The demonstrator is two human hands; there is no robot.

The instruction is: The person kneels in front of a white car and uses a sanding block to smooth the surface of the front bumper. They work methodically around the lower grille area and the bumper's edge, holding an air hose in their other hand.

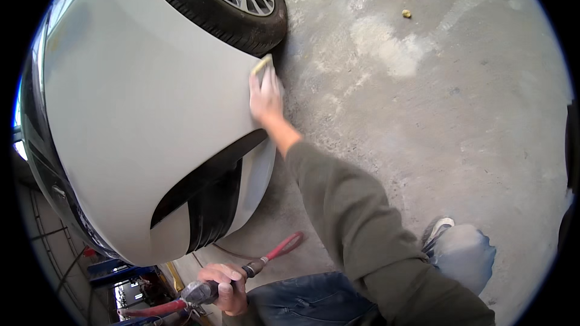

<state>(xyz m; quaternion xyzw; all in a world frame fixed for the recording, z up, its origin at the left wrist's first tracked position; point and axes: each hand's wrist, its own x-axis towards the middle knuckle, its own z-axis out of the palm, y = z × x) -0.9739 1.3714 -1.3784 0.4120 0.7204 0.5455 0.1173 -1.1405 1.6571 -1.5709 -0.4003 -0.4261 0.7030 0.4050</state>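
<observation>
My right hand (266, 98) presses a thin yellowish sanding pad (261, 65) against the edge of the light grey car bumper (151, 96), just beside the wheel arch. Its fingers lie along the pad and look dusty. Low in the view, my left hand (226, 284) is wrapped round a dark grey air tool (202, 291) with red hose at both ends. The tool's far side is partly hidden by the fingers, and its exact kind does not show.
A black tyre (266, 27) with a silver rim stands beyond the bumper. The red hose (285, 245) loops over the concrete floor (386, 121). A small yellowish lump (406, 14) lies on the floor. Below the grey panel is a black grille opening (214, 205).
</observation>
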